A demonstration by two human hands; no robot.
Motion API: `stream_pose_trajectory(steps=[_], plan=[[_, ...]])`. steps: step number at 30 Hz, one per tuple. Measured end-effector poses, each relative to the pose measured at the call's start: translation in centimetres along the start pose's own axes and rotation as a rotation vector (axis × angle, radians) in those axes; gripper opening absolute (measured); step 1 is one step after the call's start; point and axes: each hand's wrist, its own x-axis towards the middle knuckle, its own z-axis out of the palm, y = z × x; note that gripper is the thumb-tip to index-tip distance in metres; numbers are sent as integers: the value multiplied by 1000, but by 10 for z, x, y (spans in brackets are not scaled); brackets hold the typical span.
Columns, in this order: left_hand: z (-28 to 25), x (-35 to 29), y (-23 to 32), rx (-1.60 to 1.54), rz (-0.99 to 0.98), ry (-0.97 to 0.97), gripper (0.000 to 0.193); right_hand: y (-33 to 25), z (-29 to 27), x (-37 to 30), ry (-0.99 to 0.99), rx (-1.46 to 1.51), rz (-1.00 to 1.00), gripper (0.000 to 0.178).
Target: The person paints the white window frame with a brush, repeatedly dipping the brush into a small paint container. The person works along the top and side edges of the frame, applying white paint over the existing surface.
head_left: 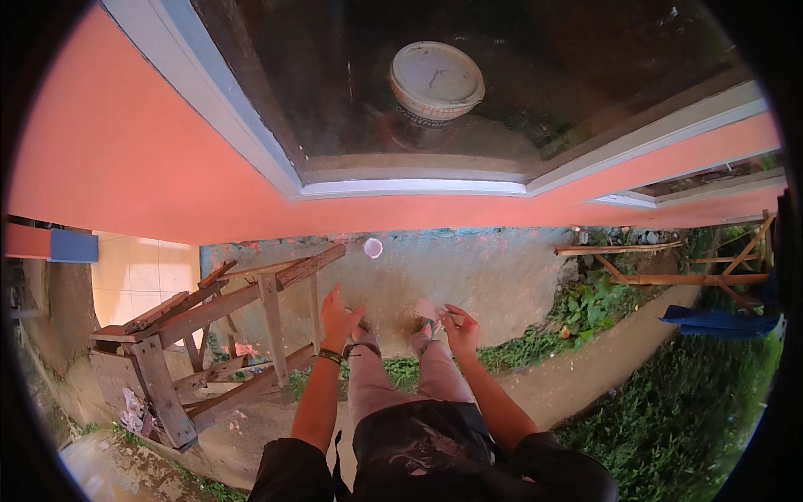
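My left hand (pixel 339 323) is raised over the ground with its thumb and fingers apart, holding nothing. It is nearest to the end of a rough wooden trestle (pixel 219 303). My right hand (pixel 462 331) is bent into a pinch in front of my right foot. At its fingertips shows a thin pale pinkish scrap (pixel 429 308), whose material I cannot make out. Farther off, by the base of the wall, a small round white tub (pixel 373 248) sits on the concrete strip (pixel 468 272).
Ahead stands a salmon-painted wall (pixel 167 142) with a grey-framed window (pixel 410 187). A lidded bucket (pixel 437 79) shows in the glass. To the right are wooden poles (pixel 694 279), a blue cloth (pixel 719 322) and green plants (pixel 594 303). Tiled floor (pixel 142 276) lies at far left.
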Motion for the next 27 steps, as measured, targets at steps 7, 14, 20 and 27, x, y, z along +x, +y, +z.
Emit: stream_pose_trajectory(steps=[7, 14, 20, 27], plan=[[126, 36, -64, 154, -197, -84, 99, 148, 29, 29, 40, 255, 267, 24], [245, 69, -139, 113, -241, 13, 111, 264, 34, 75, 31, 215, 256, 25], [326, 122, -168, 15, -274, 106, 121, 343, 47, 98, 44, 246, 214, 24], [395, 202, -210, 79, -196, 204, 126, 319, 56, 126, -2, 331, 268, 21]])
